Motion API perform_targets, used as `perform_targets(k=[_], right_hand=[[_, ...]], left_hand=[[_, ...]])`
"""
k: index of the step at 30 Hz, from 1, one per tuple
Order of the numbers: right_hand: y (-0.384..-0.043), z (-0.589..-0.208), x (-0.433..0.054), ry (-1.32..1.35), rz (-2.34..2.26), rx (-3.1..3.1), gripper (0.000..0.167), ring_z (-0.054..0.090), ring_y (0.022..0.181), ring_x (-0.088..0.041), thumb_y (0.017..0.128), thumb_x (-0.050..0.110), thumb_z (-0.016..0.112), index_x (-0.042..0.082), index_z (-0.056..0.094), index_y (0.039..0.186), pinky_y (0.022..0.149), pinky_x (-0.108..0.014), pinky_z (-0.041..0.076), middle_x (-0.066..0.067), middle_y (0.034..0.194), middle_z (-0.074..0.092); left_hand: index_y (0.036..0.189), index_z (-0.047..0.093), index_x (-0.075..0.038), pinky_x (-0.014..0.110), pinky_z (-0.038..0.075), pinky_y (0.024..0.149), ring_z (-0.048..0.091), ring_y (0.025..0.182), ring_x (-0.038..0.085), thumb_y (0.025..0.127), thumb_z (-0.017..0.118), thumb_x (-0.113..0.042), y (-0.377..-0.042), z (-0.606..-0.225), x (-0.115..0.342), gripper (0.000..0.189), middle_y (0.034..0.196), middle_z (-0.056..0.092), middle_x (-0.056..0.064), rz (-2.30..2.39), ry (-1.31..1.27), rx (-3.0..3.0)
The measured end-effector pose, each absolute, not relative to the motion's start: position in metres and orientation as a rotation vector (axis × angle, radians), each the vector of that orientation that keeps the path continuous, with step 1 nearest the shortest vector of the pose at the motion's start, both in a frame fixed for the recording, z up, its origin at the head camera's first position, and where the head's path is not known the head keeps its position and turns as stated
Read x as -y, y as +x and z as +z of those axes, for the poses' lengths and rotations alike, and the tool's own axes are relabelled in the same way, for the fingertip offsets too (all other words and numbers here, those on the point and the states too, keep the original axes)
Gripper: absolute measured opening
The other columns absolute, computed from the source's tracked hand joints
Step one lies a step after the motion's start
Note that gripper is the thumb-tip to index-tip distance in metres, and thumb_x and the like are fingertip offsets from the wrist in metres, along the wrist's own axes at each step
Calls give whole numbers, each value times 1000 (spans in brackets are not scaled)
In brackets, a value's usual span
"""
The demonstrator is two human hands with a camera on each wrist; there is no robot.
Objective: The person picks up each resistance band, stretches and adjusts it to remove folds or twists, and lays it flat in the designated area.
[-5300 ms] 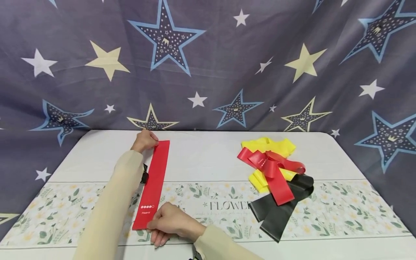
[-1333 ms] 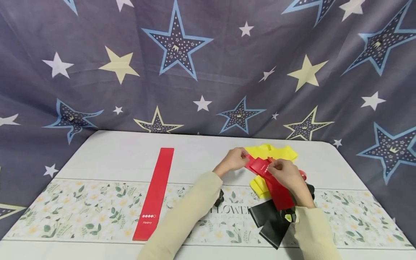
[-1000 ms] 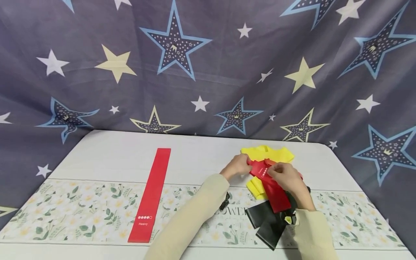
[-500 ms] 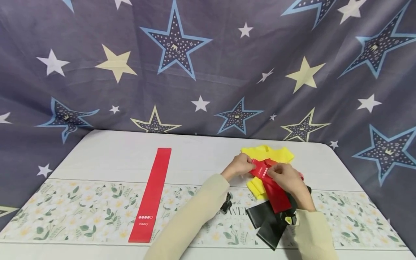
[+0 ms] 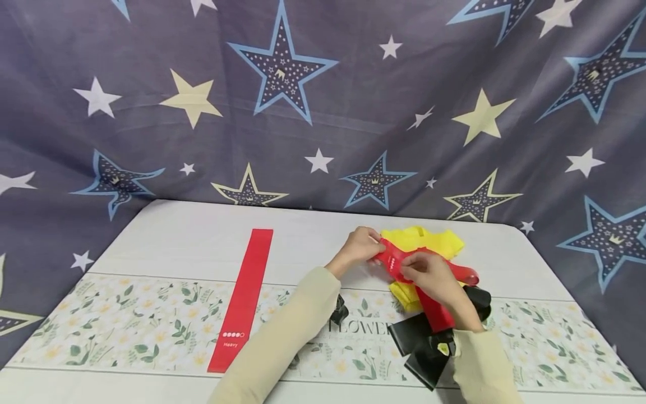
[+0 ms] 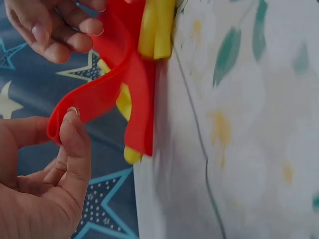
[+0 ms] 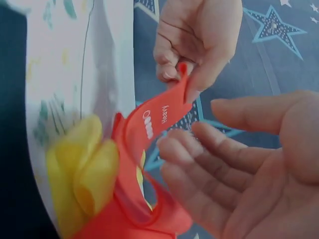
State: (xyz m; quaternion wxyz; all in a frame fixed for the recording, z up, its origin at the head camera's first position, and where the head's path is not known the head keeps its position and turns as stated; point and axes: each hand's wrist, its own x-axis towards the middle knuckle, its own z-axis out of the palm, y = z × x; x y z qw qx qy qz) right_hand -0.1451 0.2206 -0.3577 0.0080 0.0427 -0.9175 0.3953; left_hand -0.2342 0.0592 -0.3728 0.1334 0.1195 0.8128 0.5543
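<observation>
My left hand [image 5: 356,247] pinches the end of a red resistance band [image 5: 392,260] between thumb and fingers. That end, printed "Heavy" [image 7: 164,114], is raised in a loop above the pile, as both wrist views show. My right hand [image 5: 432,276] is beside the band with fingers loosely spread and thumb apart; in the right wrist view the fingers [image 7: 189,164] pinch nothing. Below the red band lie a yellow band [image 5: 429,241], bunched up, and a black band [image 5: 425,359], partly covered by my right wrist.
Another red "Heavy" band [image 5: 242,297] lies flat and straight on the left of the white table [image 5: 171,235]. A printed floral strip [image 5: 126,325] crosses the tabletop. A star-patterned curtain [image 5: 323,112] hangs behind the far edge.
Both hands have gone from the straightened red band on the left to the pile on the right. In the last half second, my left hand has drawn the second red band's end leftward.
</observation>
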Motion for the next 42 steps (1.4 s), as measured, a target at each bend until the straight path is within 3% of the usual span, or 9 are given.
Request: perform_targets(k=[4,11,18,23,28,32,37,42], right_hand=[[-144,-360,-209,188,1395,2852,24,65,80,-26,89,8,62,-7,63,107,72,-28,55,-19,96,68],[-142,-366,-188,167,1727,2849,30,65,79,-26,90,11,60,-9,61,112,73,-31,55,-19,97,68],[-140,-382,-169,66,2594,2474,47,70,97,-22,98,14,50,-15,40,133,88,-31,53,-11,105,70],[-139,-392,-157,-262,3162,1690,52,63,111,-19,102,16,40,-5,22,147,102,-31,42,-6,116,65],[-140,-391,-153,-470,3177,1186,54,44,135,-17,103,19,37,8,18,152,108,-26,36,-5,139,48],[-140,-390,-153,-458,3140,1065,56,31,142,-15,103,20,38,14,14,153,108,-23,34,-2,153,28],[-142,-386,-155,-497,3082,1040,58,42,131,-10,100,19,44,18,18,153,105,-21,37,2,142,40],[-144,-381,-157,-557,3022,1066,60,47,118,-6,99,18,48,22,22,152,102,-19,40,6,130,44]], left_hand=[[108,60,3,27,54,50,55,41,9,85,59,-4,-235,-368,-46,24,62,65,11,1644,348,-2367],[106,60,3,25,53,51,56,44,7,84,58,-4,-236,-360,-26,23,71,70,15,1693,325,-2406],[104,59,3,23,53,50,57,44,6,85,58,-3,-234,-353,-10,19,66,67,11,1773,315,-2394],[106,57,3,26,55,54,58,46,8,88,59,-5,-229,-347,0,21,72,69,15,1782,332,-2390],[107,57,3,26,54,52,57,45,8,88,59,-5,-223,-345,10,21,70,67,12,1752,330,-2428],[106,55,4,26,53,50,56,45,7,85,58,-2,-216,-349,19,22,65,64,10,1763,347,-2411],[116,52,6,34,56,57,57,47,9,84,60,-3,-203,-354,29,34,66,64,8,1716,360,-2387],[118,57,6,36,57,60,67,60,24,86,63,-6,-189,-357,36,34,71,69,13,1661,403,-2369]])
